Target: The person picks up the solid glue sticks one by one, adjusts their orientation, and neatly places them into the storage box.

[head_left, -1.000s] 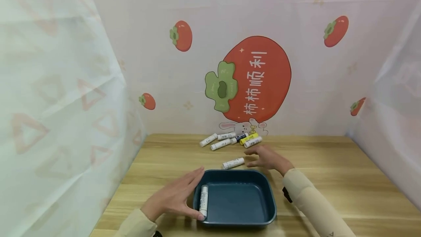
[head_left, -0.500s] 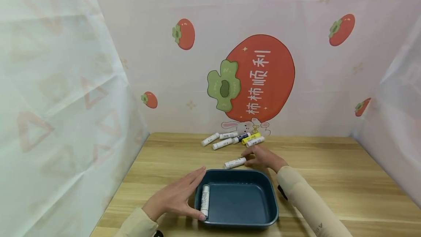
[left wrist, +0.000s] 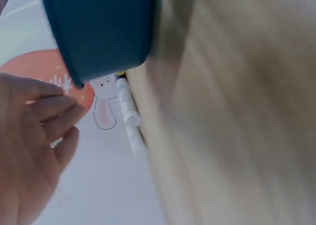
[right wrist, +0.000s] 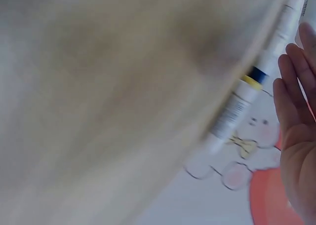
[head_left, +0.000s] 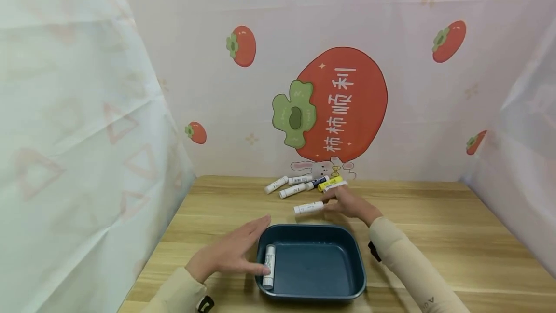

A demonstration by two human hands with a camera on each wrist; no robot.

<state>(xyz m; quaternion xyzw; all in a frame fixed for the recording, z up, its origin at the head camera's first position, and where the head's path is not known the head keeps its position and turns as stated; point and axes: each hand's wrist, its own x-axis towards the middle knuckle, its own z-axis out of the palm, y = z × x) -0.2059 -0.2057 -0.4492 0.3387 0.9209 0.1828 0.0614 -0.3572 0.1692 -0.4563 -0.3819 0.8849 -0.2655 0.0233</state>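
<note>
My right hand pinches one end of a white glue stick between thumb and fingers, just beyond the far rim of a dark blue tray. In the right wrist view, only part of that hand shows at the right edge. My left hand lies along the tray's left side, fingers straight and thumb over the rim. Inside the tray, against its left wall, lies another white glue stick, partly overlapped by the thumb. The left wrist view shows the left palm with extended fingers beside the tray.
Several white glue sticks, a dark blue and white one and a yellow one lie at the back of the wooden table. A persimmon-printed sheet rises behind, with pale sheets on both sides.
My right hand has closed on the near glue stick and raised it slightly, away from the tray's rim. My left thumb has shifted a little up along the tray's left side.
</note>
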